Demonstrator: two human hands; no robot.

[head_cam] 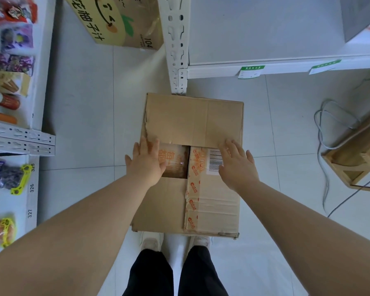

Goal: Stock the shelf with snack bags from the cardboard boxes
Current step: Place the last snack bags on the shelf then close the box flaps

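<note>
We are looking down at the cardboard box sitting on the floor at our feet, its taped flaps partly parted over an orange-printed snack bag. The bags are probably light, soft and crinkly, best pinched by their edges. Our left hand and right hand are spreading open, gripping nothing, over the flaps, below the bare shelf.

One head-worn camera looks steeply down, close over a cardboard box on the floor.
</note>
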